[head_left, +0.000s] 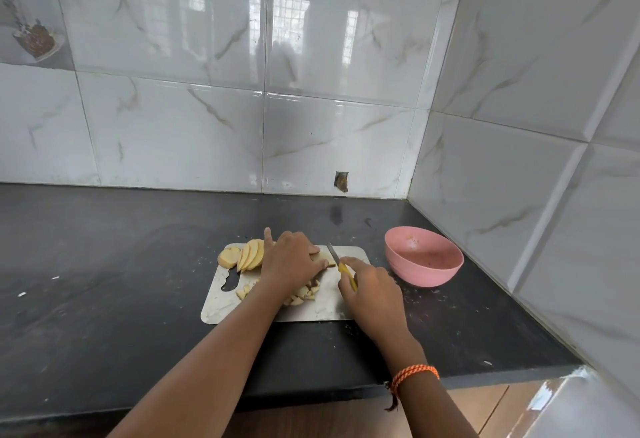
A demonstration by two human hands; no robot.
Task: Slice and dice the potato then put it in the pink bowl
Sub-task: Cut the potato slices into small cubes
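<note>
Counter (104, 264) of dark stone fills a corner walled with glossy white marble-look tiles. Near its right back corner sits the pink bowl (424, 257), just right of a metal cutting board (221, 302). Potato slices (250, 254) fan out at the board's back left corner; diced pieces (300, 296) lie at its middle. The left hand (290, 261) presses a slice down, fingers bent. The right hand (372, 295) grips a yellow-handled knife (337, 262), blade pointing away toward the back wall.
</note>
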